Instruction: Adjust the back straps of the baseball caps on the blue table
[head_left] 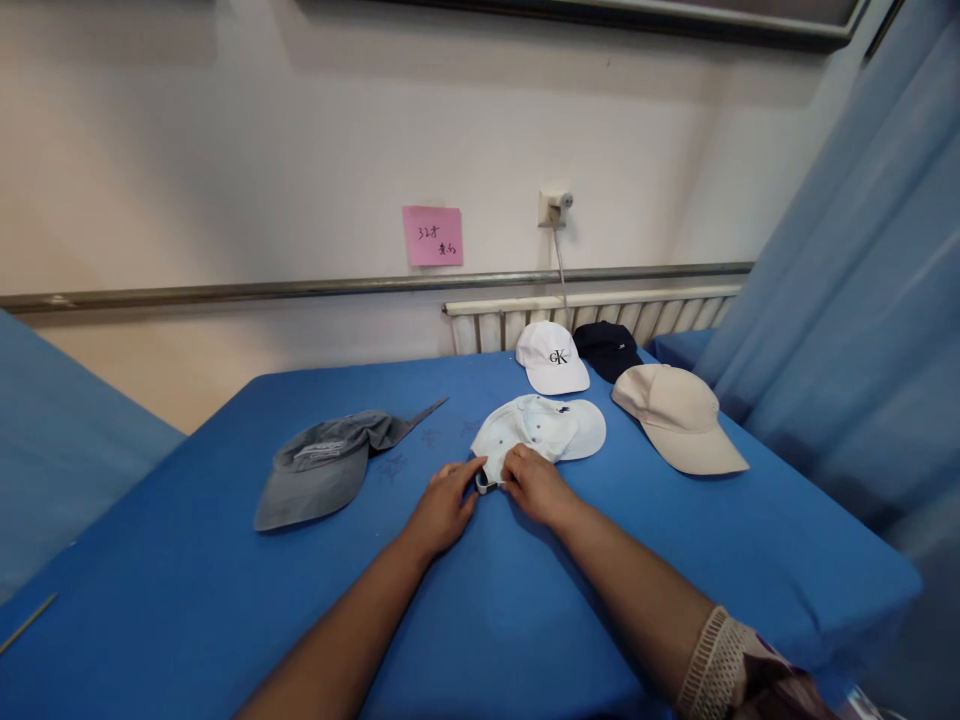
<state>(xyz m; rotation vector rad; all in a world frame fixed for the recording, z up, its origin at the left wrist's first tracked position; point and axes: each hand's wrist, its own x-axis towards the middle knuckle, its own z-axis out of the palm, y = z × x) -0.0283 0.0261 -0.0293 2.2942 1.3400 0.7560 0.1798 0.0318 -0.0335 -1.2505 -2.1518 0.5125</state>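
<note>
A pale mint baseball cap (517, 430) with a small dark logo lies on the blue-covered table, its brim to the right and its back strap towards me. My left hand (444, 505) has its fingertips closed at the cap's left rear edge, by the strap. Curled fingers of my right hand (536, 482) pinch the cap's lower rear rim, just right of the strap. My hand hides part of that rim. Left of my hands rests a grey cap (322, 465), its rear part stretched out flat towards the mint cap.
Behind the mint cap are a white cap (553, 358) and a black cap (606, 348); a beige cap (679, 415) lies to the right. The blue table cover (187, 580) reaches a radiator (480, 332) at the wall. Blue curtains (847, 270) hang on both sides.
</note>
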